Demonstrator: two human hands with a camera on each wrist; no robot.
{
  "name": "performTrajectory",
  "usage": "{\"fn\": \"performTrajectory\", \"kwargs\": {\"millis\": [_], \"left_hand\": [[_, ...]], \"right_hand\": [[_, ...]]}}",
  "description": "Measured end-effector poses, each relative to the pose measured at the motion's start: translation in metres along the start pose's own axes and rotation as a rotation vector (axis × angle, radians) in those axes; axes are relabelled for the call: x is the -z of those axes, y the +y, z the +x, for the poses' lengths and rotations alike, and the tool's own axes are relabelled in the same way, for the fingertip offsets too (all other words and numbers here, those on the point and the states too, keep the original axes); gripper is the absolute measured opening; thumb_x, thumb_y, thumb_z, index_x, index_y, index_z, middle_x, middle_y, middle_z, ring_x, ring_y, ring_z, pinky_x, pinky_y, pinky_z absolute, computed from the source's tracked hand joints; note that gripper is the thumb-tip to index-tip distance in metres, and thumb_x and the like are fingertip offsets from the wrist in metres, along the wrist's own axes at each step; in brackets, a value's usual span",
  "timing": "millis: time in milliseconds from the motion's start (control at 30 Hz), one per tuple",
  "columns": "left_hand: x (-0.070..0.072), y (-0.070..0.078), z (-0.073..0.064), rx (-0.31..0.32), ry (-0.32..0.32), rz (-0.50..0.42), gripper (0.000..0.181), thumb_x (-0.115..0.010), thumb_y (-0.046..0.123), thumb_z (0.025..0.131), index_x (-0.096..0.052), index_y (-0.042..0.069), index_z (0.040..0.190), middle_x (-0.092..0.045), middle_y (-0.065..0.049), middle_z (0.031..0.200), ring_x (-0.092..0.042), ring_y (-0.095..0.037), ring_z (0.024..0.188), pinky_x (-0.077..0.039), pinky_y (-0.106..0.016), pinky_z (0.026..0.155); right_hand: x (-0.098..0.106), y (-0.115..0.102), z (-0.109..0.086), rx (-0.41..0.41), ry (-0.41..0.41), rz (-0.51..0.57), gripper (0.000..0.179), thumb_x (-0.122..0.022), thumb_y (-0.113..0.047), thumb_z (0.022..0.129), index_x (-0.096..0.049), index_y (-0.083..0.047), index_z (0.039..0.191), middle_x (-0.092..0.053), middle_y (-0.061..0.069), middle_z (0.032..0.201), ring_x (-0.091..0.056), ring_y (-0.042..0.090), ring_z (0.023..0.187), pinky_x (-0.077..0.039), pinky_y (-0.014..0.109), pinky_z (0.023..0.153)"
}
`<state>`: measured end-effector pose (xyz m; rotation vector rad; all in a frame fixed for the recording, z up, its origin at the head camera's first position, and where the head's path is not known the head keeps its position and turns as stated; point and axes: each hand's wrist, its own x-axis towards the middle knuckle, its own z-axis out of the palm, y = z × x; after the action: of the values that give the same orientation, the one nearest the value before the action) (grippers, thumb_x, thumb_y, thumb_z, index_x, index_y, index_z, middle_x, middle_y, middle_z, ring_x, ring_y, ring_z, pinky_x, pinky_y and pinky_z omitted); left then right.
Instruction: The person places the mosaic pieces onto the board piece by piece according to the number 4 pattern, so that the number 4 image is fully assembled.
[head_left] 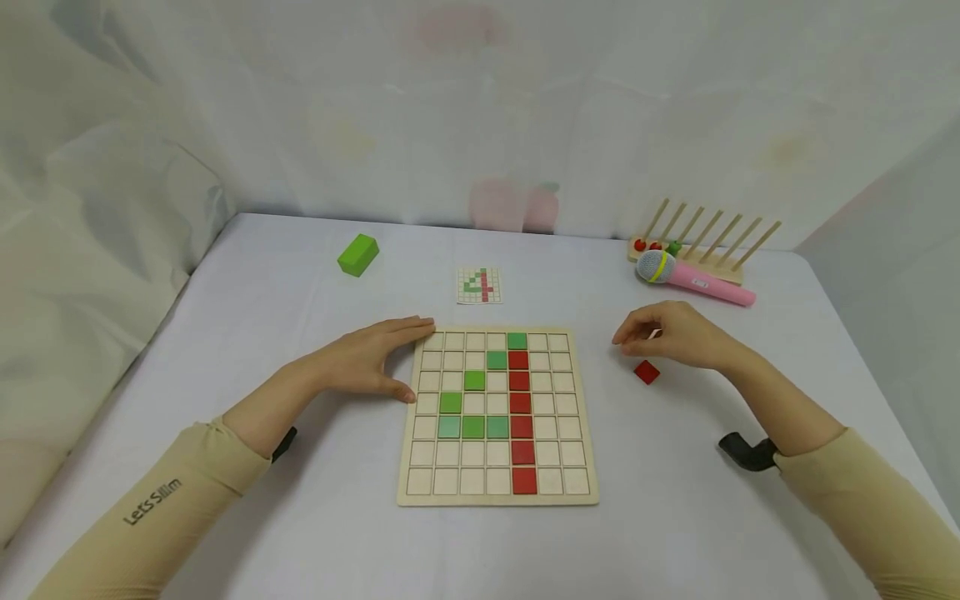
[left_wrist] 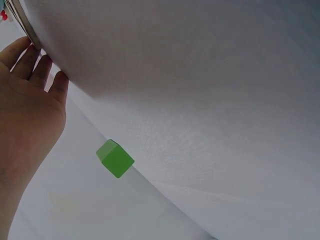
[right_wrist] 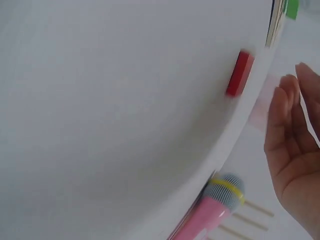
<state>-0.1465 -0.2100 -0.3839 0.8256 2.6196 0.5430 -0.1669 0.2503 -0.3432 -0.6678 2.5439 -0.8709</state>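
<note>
A wooden grid board [head_left: 498,501] lies flat on the table, with red tiles [head_left: 521,403] in one column and green tiles [head_left: 473,427] beside and above them. My left hand [head_left: 363,358] rests at the board's left edge, fingers extended and thumb spread, fingertips touching the rim. A single red tile [head_left: 647,372] lies on the table right of the board. Just above and beside that tile hovers my right hand [head_left: 675,333], fingers loosely bent and nothing between them. In the right wrist view the loose tile [right_wrist: 240,74] is apart from the fingers.
Behind the board lies a small pattern card [head_left: 467,297]. At the back left sits a green block [head_left: 358,255]. A pink toy microphone [head_left: 712,286] lies before a wooden peg rack [head_left: 729,272] at the back right. A black curved object [head_left: 746,452] shows by my right forearm.
</note>
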Motion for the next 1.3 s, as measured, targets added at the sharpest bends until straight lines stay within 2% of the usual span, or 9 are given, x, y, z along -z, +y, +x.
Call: {"fn": "performTrajectory", "kwargs": {"millis": [233,433,533,667,967,1133,1300], "left_hand": [[0.0,0.0,0.0,0.0,-0.002,0.0,0.106,-0.084,0.052,0.071,-0.032,0.017,0.156,-0.028,-0.003,0.165,-0.027,-0.028,0.153,-0.027,-0.05,0.125],[0.0,0.0,0.0,0.002,-0.003,0.005,0.106,-0.083,0.054,0.071,-0.031,0.017,0.156,-0.028,-0.002,0.165,-0.027,-0.027,0.153,-0.027,-0.05,0.125],[0.0,0.001,0.0,0.002,-0.002,0.005,0.106,-0.083,0.054,0.071,-0.032,0.018,0.156,-0.028,-0.002,0.165,-0.027,-0.027,0.153,-0.027,-0.05,0.124],[0.0,0.0,0.0,0.0,-0.002,0.001,0.106,-0.083,0.054,0.071,-0.032,0.018,0.156,-0.028,-0.002,0.165,-0.027,-0.027,0.153,-0.027,-0.05,0.125],[-0.001,0.0,0.0,-0.008,0.004,0.005,0.107,-0.083,0.055,0.07,-0.032,0.017,0.156,-0.029,-0.003,0.164,-0.028,-0.029,0.153,-0.028,-0.052,0.124],[-0.001,-0.001,0.0,-0.005,0.006,0.002,0.107,-0.083,0.055,0.069,-0.032,0.018,0.156,-0.029,-0.004,0.164,-0.028,-0.029,0.153,-0.028,-0.052,0.124],[0.0,0.0,-0.001,-0.007,0.006,-0.005,0.107,-0.083,0.055,0.069,-0.032,0.018,0.156,-0.029,-0.004,0.164,-0.028,-0.03,0.152,-0.027,-0.053,0.124]], "right_hand": [[0.01,0.025,-0.003,-0.027,-0.103,0.049,0.014,-0.074,-0.016,0.087,-0.074,-0.014,0.102,-0.074,0.001,0.095,-0.065,0.007,0.084,-0.056,0.02,0.08],[0.012,0.035,-0.003,-0.103,-0.199,0.069,0.025,-0.077,-0.007,0.079,-0.073,-0.014,0.103,-0.068,0.003,0.092,-0.06,0.011,0.084,-0.053,0.022,0.075],[0.011,0.035,-0.004,-0.107,-0.206,0.06,0.028,-0.079,-0.006,0.077,-0.072,-0.014,0.103,-0.064,0.004,0.089,-0.057,0.012,0.084,-0.051,0.022,0.072],[0.009,0.034,-0.005,-0.07,-0.201,0.025,0.028,-0.081,-0.009,0.076,-0.071,-0.016,0.101,-0.063,0.003,0.088,-0.056,0.014,0.085,-0.052,0.021,0.073],[0.006,0.034,-0.005,-0.038,-0.193,-0.045,0.025,-0.083,-0.008,0.074,-0.068,-0.02,0.09,-0.062,-0.001,0.087,-0.056,0.013,0.084,-0.051,0.021,0.073],[0.006,0.032,-0.002,-0.023,-0.194,-0.089,0.02,-0.082,-0.012,0.076,-0.064,-0.019,0.081,-0.064,-0.005,0.081,-0.056,0.009,0.077,-0.048,0.02,0.068],[0.006,0.025,0.0,-0.001,-0.205,-0.051,0.013,-0.078,-0.012,0.082,-0.065,-0.015,0.082,-0.068,-0.005,0.077,-0.058,0.006,0.073,-0.049,0.02,0.067]]}}
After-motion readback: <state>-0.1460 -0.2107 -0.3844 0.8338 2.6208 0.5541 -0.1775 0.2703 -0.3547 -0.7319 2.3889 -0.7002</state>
